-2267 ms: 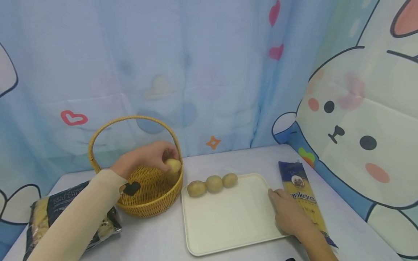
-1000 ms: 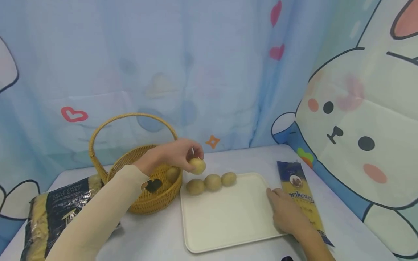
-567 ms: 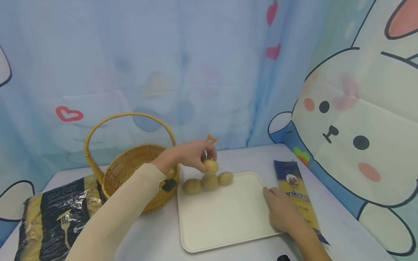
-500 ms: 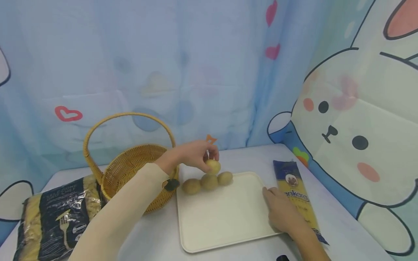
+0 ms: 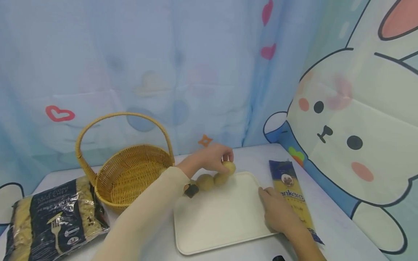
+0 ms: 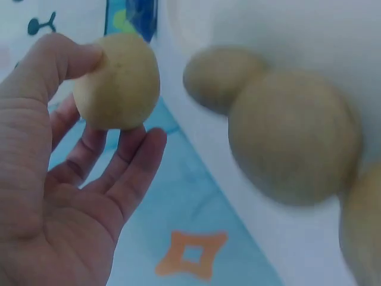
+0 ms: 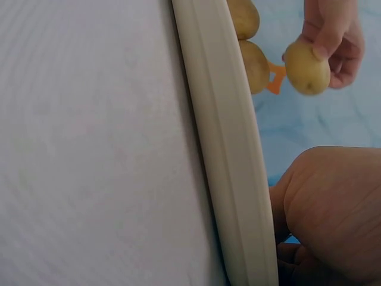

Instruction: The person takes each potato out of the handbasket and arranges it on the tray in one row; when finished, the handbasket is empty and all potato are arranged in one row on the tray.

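Above the far edge of the cream tray, my left hand holds a potato between thumb and fingers. The left wrist view shows this potato raised apart from the others. A row of potatoes lies along the tray's far edge; one potato sits beside another, and the leftmost is mostly hidden by my left wrist. My right hand grips the tray's right rim. A wicker basket with a tall handle stands left of the tray, its right side partly behind my sleeve.
A dark and yellow bag of pasta lies at the left, against the basket. Beyond my right hand is a blue and yellow ankara packet. A small black object shows at the front edge. A printed curtain hangs behind the table.
My left hand has lifted the potato out of the basket and moved it right, over the row, to its right end. My right hand stays on the tray's rim. The view has shifted slightly.
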{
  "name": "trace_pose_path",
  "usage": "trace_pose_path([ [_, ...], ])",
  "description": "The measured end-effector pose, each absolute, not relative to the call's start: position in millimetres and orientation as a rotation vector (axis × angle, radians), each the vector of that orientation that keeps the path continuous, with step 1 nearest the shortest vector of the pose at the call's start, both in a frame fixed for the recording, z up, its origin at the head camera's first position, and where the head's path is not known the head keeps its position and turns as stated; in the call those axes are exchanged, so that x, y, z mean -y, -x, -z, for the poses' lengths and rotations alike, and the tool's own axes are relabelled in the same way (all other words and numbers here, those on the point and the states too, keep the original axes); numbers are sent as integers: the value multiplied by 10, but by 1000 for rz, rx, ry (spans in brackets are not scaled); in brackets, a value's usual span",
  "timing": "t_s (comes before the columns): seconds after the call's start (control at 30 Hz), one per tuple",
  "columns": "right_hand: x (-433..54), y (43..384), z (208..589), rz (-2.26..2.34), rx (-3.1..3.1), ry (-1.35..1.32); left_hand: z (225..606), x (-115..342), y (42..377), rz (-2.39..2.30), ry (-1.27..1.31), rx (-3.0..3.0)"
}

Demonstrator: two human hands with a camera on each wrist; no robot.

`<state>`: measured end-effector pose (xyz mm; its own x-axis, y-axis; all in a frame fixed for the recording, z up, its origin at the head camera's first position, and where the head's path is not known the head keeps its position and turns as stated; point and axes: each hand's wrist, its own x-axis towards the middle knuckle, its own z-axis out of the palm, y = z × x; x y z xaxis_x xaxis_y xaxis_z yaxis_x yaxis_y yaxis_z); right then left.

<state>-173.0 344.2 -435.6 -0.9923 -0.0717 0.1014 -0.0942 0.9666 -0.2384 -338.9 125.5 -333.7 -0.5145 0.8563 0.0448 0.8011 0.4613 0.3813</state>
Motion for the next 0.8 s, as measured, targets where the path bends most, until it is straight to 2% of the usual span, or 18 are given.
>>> trace_pose_path([
  [0.33,-3454,1693,4346,-396,2992,-150,3617,-1719,3336,-611,-1337,-2629],
  [0.63,-3432,1660,4344,-404,2960,-194,3769,-1723,3311,-545,-1185,-2693],
  [0.8,-3480,1660,4352,-390,2962,-173,3772,-1737,3310,-532,-1184,-2670],
])
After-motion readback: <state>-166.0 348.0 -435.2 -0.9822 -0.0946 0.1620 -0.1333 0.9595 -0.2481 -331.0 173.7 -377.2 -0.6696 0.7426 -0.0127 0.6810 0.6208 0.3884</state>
